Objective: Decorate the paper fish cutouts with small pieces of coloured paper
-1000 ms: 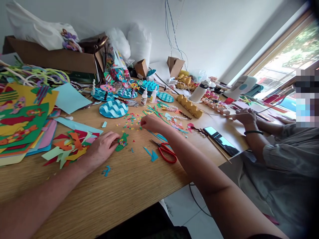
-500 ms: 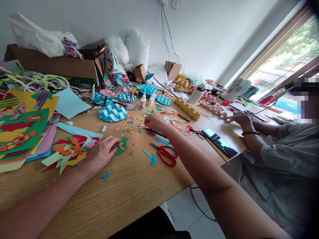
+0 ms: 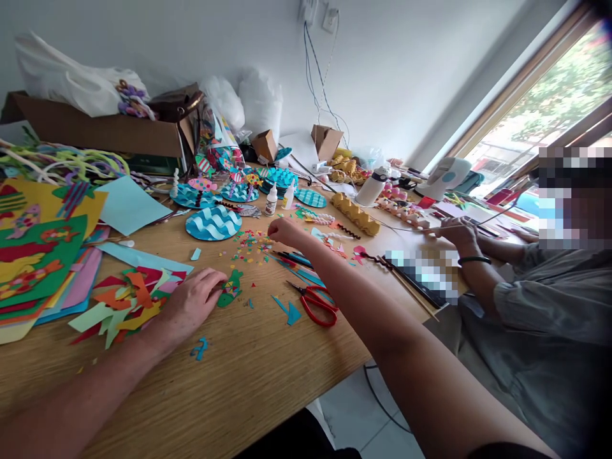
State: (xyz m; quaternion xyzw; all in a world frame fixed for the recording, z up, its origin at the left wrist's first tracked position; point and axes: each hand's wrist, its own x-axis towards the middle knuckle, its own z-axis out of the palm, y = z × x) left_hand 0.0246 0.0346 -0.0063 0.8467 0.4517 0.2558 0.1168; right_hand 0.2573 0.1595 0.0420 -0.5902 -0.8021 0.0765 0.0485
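Note:
A green paper fish (image 3: 230, 290) with small coloured pieces on its body lies on the wooden table. My left hand (image 3: 197, 298) rests beside it, fingers bent and closed at the fish's left edge. Farther forward, my right hand (image 3: 283, 231) is closed over a scatter of tiny coloured paper bits (image 3: 253, 241). Its fingertips point down and away, so what they pinch is hidden. Red-handled scissors (image 3: 319, 306) lie partly open below my right forearm. Blue paper scraps (image 3: 292, 313) are just left of them.
Cut paper strips (image 3: 129, 299) and stacked coloured sheets (image 3: 48, 280) lie at left. A blue wavy disc (image 3: 213, 222) and glue bottles (image 3: 270, 201) stand beyond my hands. At right are a phone (image 3: 415, 277), a wooden stick (image 3: 415, 293) and a person (image 3: 549, 280) at work.
The view has shifted slightly. My right hand has moved a little farther forward and left over the paper bits. My left hand stays at the fish.

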